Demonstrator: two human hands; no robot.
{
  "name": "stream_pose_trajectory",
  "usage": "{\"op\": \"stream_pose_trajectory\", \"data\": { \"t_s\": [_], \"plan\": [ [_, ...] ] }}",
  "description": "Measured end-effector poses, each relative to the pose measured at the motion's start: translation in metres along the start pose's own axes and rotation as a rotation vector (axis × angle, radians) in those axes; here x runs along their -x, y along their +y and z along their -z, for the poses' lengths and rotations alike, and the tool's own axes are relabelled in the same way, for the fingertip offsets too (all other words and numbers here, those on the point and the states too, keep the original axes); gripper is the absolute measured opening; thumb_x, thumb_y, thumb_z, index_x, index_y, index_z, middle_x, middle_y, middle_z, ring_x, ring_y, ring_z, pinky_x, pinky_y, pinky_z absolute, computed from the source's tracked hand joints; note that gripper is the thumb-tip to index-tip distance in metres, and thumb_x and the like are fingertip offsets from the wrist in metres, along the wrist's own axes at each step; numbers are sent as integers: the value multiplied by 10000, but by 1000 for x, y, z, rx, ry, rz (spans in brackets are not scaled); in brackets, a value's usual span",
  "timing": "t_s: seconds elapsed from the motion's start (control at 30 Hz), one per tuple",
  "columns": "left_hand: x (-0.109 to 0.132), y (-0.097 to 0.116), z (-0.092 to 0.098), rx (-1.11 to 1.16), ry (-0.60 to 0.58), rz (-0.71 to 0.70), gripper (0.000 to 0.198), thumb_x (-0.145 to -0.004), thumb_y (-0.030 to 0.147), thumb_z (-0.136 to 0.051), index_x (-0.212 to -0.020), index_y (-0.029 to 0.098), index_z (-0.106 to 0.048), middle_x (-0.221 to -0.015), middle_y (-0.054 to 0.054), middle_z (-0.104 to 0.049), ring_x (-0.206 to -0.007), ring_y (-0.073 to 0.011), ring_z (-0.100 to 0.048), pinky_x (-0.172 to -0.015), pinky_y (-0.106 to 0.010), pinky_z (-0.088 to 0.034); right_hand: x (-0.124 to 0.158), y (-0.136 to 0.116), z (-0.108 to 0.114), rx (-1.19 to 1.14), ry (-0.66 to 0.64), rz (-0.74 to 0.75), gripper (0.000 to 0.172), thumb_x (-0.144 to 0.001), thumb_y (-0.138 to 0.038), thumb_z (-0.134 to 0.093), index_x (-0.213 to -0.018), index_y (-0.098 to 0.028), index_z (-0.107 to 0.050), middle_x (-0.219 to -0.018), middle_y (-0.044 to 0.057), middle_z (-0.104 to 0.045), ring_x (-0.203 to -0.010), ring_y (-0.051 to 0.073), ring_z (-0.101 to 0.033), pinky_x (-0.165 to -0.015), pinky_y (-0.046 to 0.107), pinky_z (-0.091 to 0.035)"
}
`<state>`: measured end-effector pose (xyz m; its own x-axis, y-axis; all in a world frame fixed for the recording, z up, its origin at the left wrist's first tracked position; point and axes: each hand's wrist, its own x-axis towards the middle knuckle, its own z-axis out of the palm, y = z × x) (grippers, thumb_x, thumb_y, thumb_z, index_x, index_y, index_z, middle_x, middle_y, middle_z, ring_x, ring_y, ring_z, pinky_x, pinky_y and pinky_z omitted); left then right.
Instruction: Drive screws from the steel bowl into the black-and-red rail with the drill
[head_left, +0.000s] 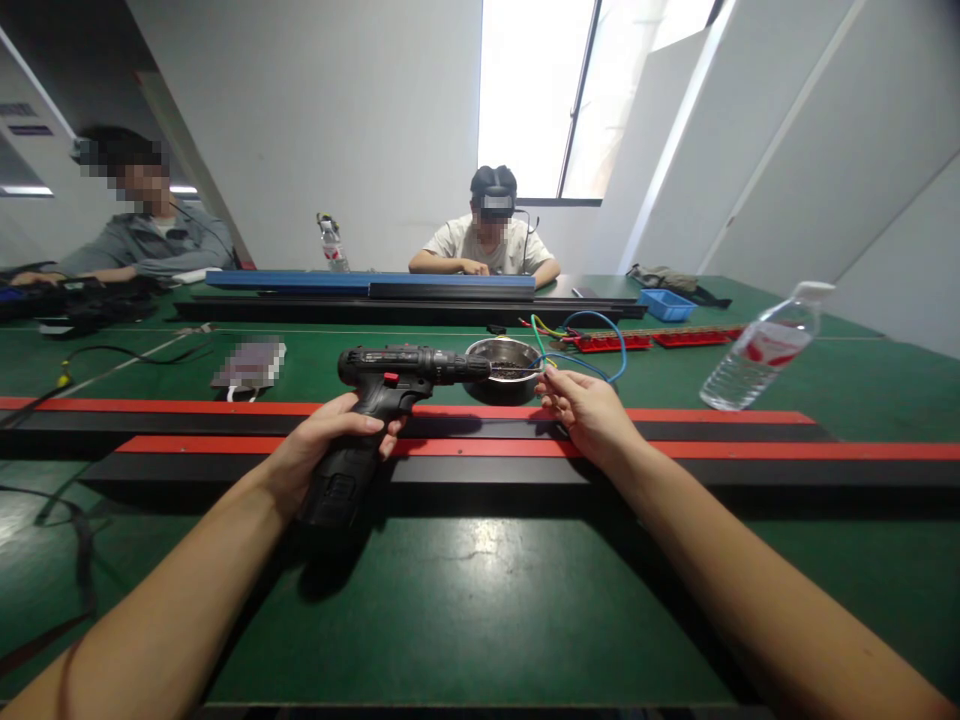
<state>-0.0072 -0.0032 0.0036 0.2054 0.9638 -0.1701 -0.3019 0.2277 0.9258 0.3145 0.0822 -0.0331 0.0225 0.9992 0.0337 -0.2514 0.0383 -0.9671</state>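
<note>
My left hand (334, 432) wraps the grip of a black cordless drill (386, 365) with a red switch. The drill is held level above the red-topped black rails, its long thin bit (514, 371) pointing right. At the bit's far end, the thumb and fingers of my right hand (577, 402) are pinched together. Whatever lies between those fingertips is too small to make out. Behind the bit stands a round metal bowl (480, 348) with many small dark pieces, seemingly screws, in it. Green, yellow and blue wires (622, 345) loop just behind my right hand.
Two long black rails with red tops (480, 470) cross the green table (465, 610). A water bottle (772, 345) tilts at right. Red strips (690, 338), a blue tray (666, 305) and stacked blue and black bars (360, 283) lie farther back. Two people sit beyond.
</note>
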Motion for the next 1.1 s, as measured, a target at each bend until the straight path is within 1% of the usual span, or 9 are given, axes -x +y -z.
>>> {"op": "stream_pose_trajectory", "data": {
  "t_s": [0.1,0.17,0.3,0.47,0.6,0.73,0.9,1.1],
  "plan": [
    [1,-1,1,-7,-8,6,335,-728,123,-806,-1039,116,-680,-873,-88,-697,-679,-179,-673,-576,-257,-594,1,0,0,4,-9,-4,377,-749,-469,-939,-846,-168,-734,-826,78,-747,-595,120,-629,-498,226,-531],
    [1,-1,2,-18,-10,7,347,-722,127,-811,-1042,115,-679,-877,-88,-699,-674,-175,-668,-579,-253,-586,1,1,0,-3,-11,0,381,-753,-478,-935,-844,-170,-731,-822,75,-746,-593,121,-625,-517,238,-550],
    [0,-2,5,-33,-11,9,345,-737,139,-815,-1055,120,-680,-893,-86,-699,-691,-167,-666,-601,-246,-584,0,2,0,-12,-16,7,412,-736,-499,-942,-835,-160,-731,-789,63,-729,-577,104,-601,-509,221,-530],
    [0,-2,6,-23,-51,10,314,-750,157,-820,-1035,110,-696,-897,-83,-680,-718,-165,-661,-607,-233,-579,0,3,1,7,-17,18,435,-725,-519,-948,-840,-167,-719,-798,66,-732,-591,115,-627,-543,234,-548],
    [0,-2,4,-26,-31,4,322,-756,146,-813,-1055,110,-698,-903,-86,-683,-720,-165,-667,-615,-233,-582,0,4,1,12,-16,21,444,-719,-534,-947,-837,-178,-711,-809,70,-737,-597,122,-631,-544,243,-552],
    [0,-1,3,-37,-24,4,305,-743,150,-814,-1025,112,-705,-879,-89,-689,-701,-166,-662,-597,-242,-585,0,5,1,37,-17,35,458,-723,-566,-932,-817,-186,-693,-802,64,-726,-592,125,-631,-531,244,-544],
    [1,1,0,-50,-12,11,290,-734,161,-816,-995,113,-699,-828,-85,-690,-679,-172,-660,-565,-246,-587,1,5,1,23,-19,43,438,-711,-539,-945,-803,-181,-711,-799,62,-733,-611,124,-635,-546,239,-562],
    [1,1,0,-39,6,18,342,-721,153,-825,-1031,114,-684,-831,-88,-703,-672,-180,-672,-565,-254,-591,2,4,0,13,-18,47,423,-709,-516,-947,-797,-169,-723,-783,59,-732,-602,109,-630,-540,215,-558]
  ]
}}
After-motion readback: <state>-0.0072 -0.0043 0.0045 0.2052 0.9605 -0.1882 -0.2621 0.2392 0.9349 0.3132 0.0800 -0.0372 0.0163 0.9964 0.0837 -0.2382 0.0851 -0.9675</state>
